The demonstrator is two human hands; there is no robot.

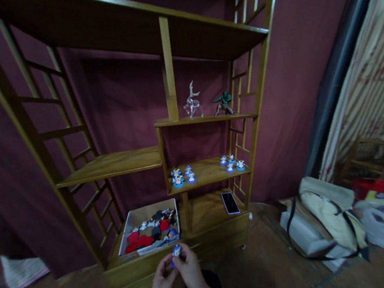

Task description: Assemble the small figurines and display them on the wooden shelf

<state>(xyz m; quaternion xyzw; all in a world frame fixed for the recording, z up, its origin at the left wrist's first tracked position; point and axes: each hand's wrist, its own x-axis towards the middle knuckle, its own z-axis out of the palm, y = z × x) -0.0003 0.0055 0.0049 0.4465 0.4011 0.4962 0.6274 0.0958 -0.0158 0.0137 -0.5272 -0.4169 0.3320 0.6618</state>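
Observation:
A small purple-and-white figurine (pixel 176 252) is held up between my two hands, just in front of the shelf's lower edge. My left hand (pixel 163 274) has its fingers closed around the figurine's base. From the other side, my right hand (pixel 190 266) pinches it with thumb and fingers. Right behind them a white box (pixel 127 229) holds many small figurines in red, black and purple. On the shelf above, similar figurines stand in two groups, one at the left (pixel 178 181) and one at the right (pixel 230 167).
A wooden shelf unit (pixel 168 67) fills the middle. A clear deer ornament (pixel 193 104) and a dark green figure (pixel 224 102) stand on an upper board. A phone (pixel 230 203) lies on the bottom board. Bags (pixel 324 221) sit on the floor at the right.

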